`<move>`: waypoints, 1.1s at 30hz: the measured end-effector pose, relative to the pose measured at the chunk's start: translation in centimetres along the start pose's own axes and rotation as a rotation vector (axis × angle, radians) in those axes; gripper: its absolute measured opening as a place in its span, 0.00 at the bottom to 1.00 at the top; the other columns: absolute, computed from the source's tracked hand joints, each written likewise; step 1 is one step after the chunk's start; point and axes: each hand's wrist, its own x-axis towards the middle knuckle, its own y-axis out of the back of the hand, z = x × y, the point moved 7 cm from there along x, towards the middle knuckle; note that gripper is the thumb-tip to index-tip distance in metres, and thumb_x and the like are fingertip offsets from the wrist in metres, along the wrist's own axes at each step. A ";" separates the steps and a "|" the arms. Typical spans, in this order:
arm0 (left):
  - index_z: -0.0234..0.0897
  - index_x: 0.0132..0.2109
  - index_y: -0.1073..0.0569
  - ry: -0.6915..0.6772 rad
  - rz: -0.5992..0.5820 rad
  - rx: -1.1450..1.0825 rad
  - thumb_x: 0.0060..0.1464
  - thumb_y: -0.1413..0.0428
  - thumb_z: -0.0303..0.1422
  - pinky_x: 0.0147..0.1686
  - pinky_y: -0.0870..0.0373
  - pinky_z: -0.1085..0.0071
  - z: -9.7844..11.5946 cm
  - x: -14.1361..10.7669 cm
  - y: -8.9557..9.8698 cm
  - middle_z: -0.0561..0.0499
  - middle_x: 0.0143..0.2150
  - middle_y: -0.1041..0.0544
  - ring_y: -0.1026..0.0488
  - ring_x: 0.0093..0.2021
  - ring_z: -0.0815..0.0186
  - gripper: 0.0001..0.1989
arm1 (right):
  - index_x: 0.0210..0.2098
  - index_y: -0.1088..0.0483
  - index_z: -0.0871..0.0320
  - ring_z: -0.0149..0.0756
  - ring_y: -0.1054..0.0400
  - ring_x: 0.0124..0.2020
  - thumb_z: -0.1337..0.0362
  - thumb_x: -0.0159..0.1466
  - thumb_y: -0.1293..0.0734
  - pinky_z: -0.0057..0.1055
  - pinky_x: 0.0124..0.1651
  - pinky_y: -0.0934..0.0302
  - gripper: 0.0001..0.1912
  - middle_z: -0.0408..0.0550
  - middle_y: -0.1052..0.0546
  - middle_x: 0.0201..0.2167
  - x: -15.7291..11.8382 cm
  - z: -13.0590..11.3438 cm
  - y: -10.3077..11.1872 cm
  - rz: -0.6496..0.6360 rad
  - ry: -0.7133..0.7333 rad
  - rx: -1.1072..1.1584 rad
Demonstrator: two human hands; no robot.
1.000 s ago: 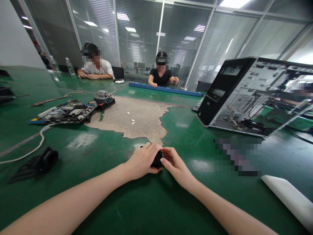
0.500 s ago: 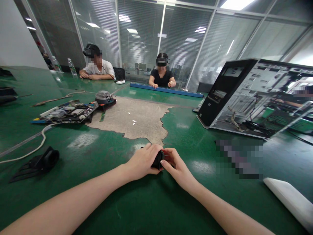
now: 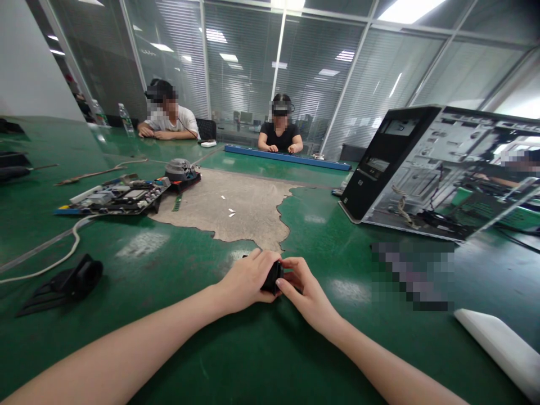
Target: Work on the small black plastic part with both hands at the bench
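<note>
A small black boxy part (image 3: 272,278) is between my two hands, low over the green tabletop at the middle. Wrapped over its left and top is my left hand (image 3: 250,278), closed, covering much of it. On its right side, my right hand (image 3: 304,287) pinches the edge between thumb and fingers. The part's exact kind is hidden by the fingers. Beyond the hands lies a torn grey-brown patch (image 3: 248,194) in the green surface, with small white scraps (image 3: 232,212) on it.
At left are a circuit board (image 3: 122,194), a round fan-like cooler (image 3: 179,169), a black plastic duct (image 3: 70,284) and a pale cable (image 3: 76,242). An open computer case (image 3: 390,169) stands right, near a white object (image 3: 498,343). Two people sit opposite behind a blue bar (image 3: 287,157).
My hands stay in nearly the same place around the black part, with the right thumb shifted very slightly. The person opposite has moved their hands a little.
</note>
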 end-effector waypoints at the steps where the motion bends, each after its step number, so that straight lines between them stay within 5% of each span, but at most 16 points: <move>1: 0.38 0.47 0.44 -0.002 0.000 -0.001 0.41 0.43 0.31 0.38 0.36 0.65 0.0 0.0 0.0 0.50 0.44 0.34 0.38 0.41 0.60 0.26 | 0.43 0.44 0.54 0.33 0.33 0.38 0.65 0.58 0.40 0.33 0.40 0.35 0.13 0.47 0.34 0.40 0.0 0.1 -0.1 -0.012 -0.017 0.005; 33: 0.39 0.47 0.44 -0.006 0.014 0.026 0.43 0.44 0.34 0.36 0.37 0.65 0.0 0.0 -0.2 0.49 0.43 0.34 0.38 0.40 0.60 0.24 | 0.37 0.40 0.54 0.32 0.35 0.39 0.61 0.59 0.39 0.32 0.43 0.38 0.07 0.43 0.32 0.35 0.1 -0.2 0.1 -0.046 -0.027 0.098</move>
